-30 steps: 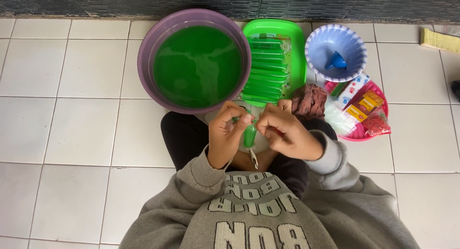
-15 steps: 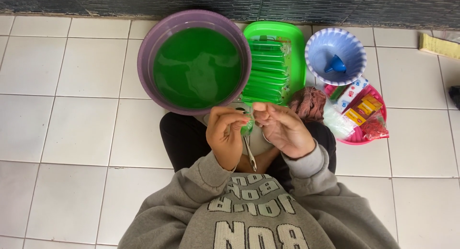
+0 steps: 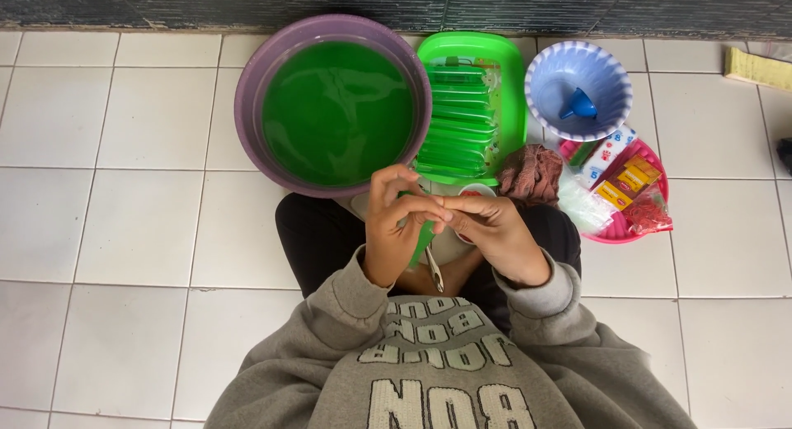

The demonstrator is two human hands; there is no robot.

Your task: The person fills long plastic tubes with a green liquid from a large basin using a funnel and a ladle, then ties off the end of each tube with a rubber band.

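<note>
Green pouch (image 3: 421, 241) pinched btwn both hands (image 3: 445, 223), over lap.

White tiled floor (image 3: 124, 231): purple basin (image 3: 247, 91), green tray (image 3: 516, 91), blue bowl (image 3: 615, 74), pink basket (image 3: 652, 231), perhaps sponge (image 3: 757, 68).

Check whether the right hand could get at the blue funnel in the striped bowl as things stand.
Probably yes, once freed: the right hand is pinching a thin green packet with the left hand. The funnel lies uncovered in the open bowl, nothing between.

A purple basin (image 3: 247, 107) holds green liquid (image 3: 338, 111), beside a green tray (image 3: 516, 91) and pink basket (image 3: 635, 231).
</note>
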